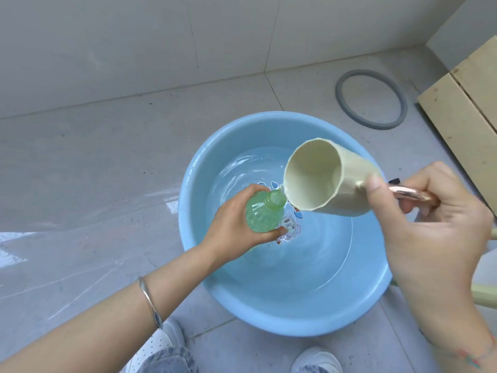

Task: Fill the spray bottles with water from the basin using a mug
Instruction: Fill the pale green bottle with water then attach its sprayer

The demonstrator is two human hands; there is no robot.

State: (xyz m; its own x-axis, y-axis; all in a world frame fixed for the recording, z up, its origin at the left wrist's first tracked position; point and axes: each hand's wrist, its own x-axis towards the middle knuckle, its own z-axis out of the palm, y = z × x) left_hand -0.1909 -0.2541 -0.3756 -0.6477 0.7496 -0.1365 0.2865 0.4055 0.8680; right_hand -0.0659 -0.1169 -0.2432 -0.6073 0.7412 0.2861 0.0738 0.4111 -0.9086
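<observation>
Head view: left hand (231,224) grips a green spray bottle (265,215) over the blue basin (282,316); right hand (433,224) holds a cream mug (325,176) by its handle, tipped at the bottle's mouth.

- One blue basin (282,316).
- One cream mug (317,173) with one copper-coloured handle (408,193).
- One green bottle (262,214), uncapped.
- Two hands: a left hand (231,224) and a right hand (435,227).
- One silver bangle (150,302).
- One grey ring (339,94) on the floor.
- Two white shoes (161,343).
- Cartoon stickers (289,227) in the basin: several, partly hidden, count unclear.
- Pale wooden boards (457,117): cut off by the edge, count unclear.
</observation>
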